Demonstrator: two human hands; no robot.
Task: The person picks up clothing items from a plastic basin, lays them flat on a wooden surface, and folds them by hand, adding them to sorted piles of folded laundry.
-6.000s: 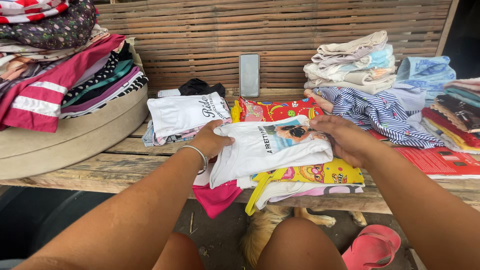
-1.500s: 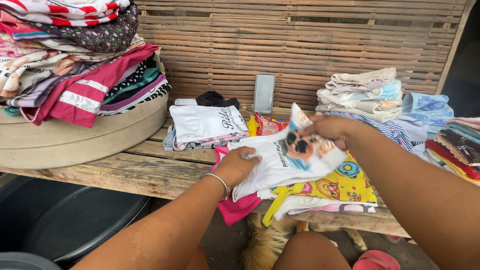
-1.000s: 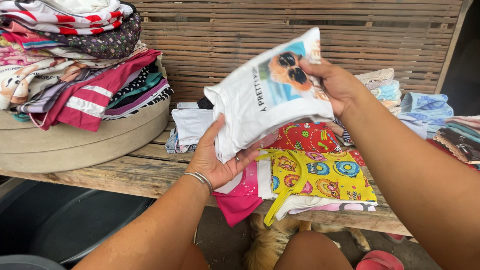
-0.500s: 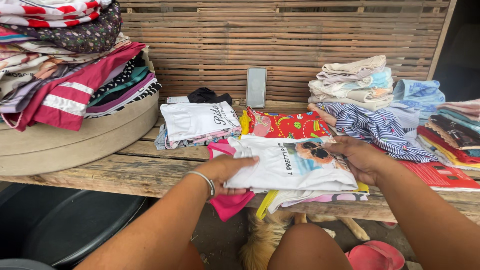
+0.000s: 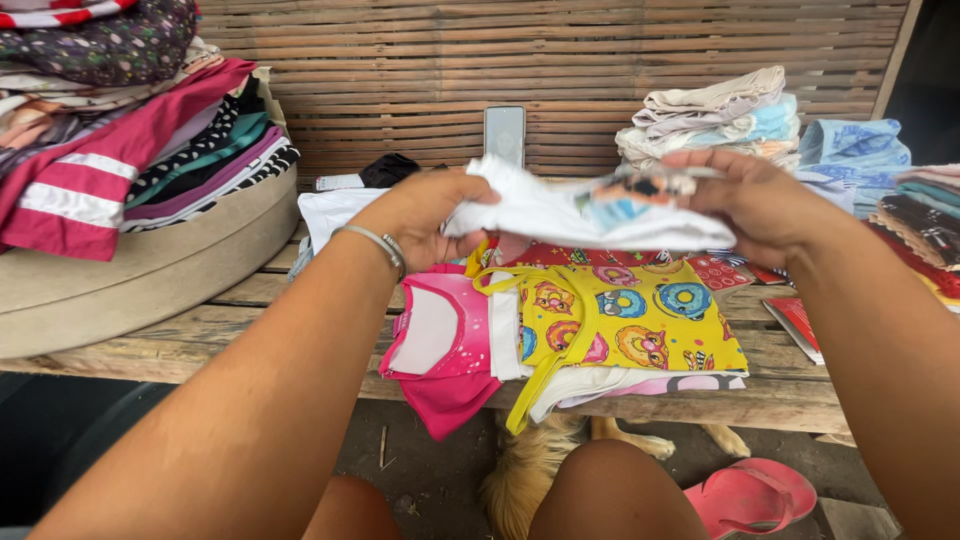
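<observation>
A folded white shirt with a printed picture hangs flat in the air above the wooden bench. My left hand grips its left end and my right hand grips its right end. Below it lie a yellow garment with doughnut prints, a pink and white top and a red printed garment. A folded white shirt on a small stack sits behind my left hand, mostly hidden.
A round beige tub piled with clothes stands left. A phone leans on the slatted wall. Folded stacks sit at the back right, with more clothes at the right edge. A pink sandal and a dog's fur are below.
Half a second ago the white shirt lay on the pile under both hands. Now both hands have lifted it off, uncovering the yellow and pink garments.
</observation>
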